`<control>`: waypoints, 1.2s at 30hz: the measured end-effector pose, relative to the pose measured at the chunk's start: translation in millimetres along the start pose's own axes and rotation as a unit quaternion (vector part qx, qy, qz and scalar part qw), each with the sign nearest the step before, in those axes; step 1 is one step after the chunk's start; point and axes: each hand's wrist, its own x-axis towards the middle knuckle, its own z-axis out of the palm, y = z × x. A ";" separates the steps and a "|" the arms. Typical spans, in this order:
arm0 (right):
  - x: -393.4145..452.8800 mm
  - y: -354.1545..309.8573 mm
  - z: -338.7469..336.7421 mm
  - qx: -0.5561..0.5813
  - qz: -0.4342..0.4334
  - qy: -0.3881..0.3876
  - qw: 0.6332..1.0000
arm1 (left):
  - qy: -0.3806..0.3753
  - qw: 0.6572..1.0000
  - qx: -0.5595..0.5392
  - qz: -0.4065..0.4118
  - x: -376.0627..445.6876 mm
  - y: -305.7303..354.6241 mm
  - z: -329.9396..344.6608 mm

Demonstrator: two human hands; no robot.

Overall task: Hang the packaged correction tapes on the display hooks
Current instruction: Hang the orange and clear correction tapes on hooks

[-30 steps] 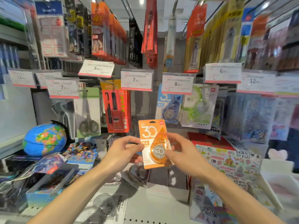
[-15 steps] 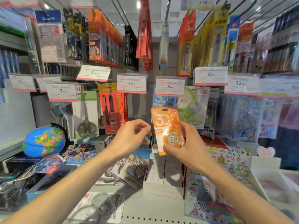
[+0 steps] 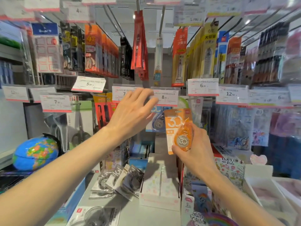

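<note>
My right hand (image 3: 196, 152) grips an orange packaged correction tape (image 3: 176, 128) by its lower part and holds it upright just below the 8.00 price tag (image 3: 165, 97). A blue packaged correction tape (image 3: 157, 123) hangs on the hook behind that tag, partly hidden by my left hand. My left hand (image 3: 132, 115) is raised with fingers spread, its fingertips at the left edge of the 8.00 tag, holding nothing. Several grey packaged correction tapes (image 3: 120, 180) lie loose on the shelf below.
Scissors (image 3: 81, 128) and red packs (image 3: 104, 115) hang to the left, a green tape pack (image 3: 184, 101) to the right. A globe (image 3: 35, 152) sits at the left. A white box (image 3: 160, 181) and printed boxes (image 3: 231, 168) stand on the shelf.
My left hand let go of the orange pack and rose to the 8.00 price tag. My right hand carried the pack up and rightwards toward that hook.
</note>
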 end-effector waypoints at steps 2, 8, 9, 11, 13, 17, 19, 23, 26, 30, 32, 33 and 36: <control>0.4 1.6 -0.1 0.000 0.004 0.001 1.000 | -0.032 0.999 0.009 -0.013 13.5 -5.4 3.6; 0.5 8.3 -3.1 -0.005 -0.012 0.007 1.000 | -0.050 0.998 0.000 0.027 25.3 -25.1 3.5; 1.0 8.7 -3.4 -0.006 -0.016 0.008 1.000 | -0.043 0.998 -0.008 0.036 24.6 -28.1 1.6; 3.4 8.0 -2.3 -0.009 -0.026 0.014 1.000 | -0.030 0.998 -0.041 0.031 24.1 -33.0 -1.5; 6.3 3.8 0.3 -0.013 -0.036 0.018 0.999 | -0.012 0.996 -0.088 -0.007 25.0 -35.8 -3.7; 16.1 -9.8 5.4 -0.005 -0.065 0.022 0.998 | 0.007 0.989 -0.138 -0.057 28.1 -37.3 -9.3; 22.2 -17.1 7.9 0.003 -0.069 0.021 0.997 | 0.003 0.989 -0.138 -0.057 28.2 -36.9 -10.6; 31.8 -29.9 14.3 -0.002 -0.067 0.025 0.997 | -0.015 0.988 -0.140 -0.064 26.9 -37.0 -11.5; 35.3 -35.6 17.4 -0.007 -0.055 0.022 0.998 | -0.022 0.988 -0.138 -0.065 25.7 -36.2 -12.6; 36.8 -39.2 22.4 -0.014 -0.038 0.001 0.999 | -0.029 0.987 -0.141 -0.069 24.4 -35.3 -13.6; 36.7 -39.4 25.3 -0.016 -0.031 -0.006 0.999 | -0.030 0.987 -0.143 -0.070 24.3 -35.1 -14.1; 37.1 -39.5 26.7 -0.017 -0.026 -0.008 0.999 | -0.031 0.986 -0.145 -0.071 24.3 -35.0 -14.3; 39.9 -39.6 31.9 -0.033 -0.010 -0.016 0.999 | -0.029 0.987 -0.144 -0.069 23.9 -34.8 -14.4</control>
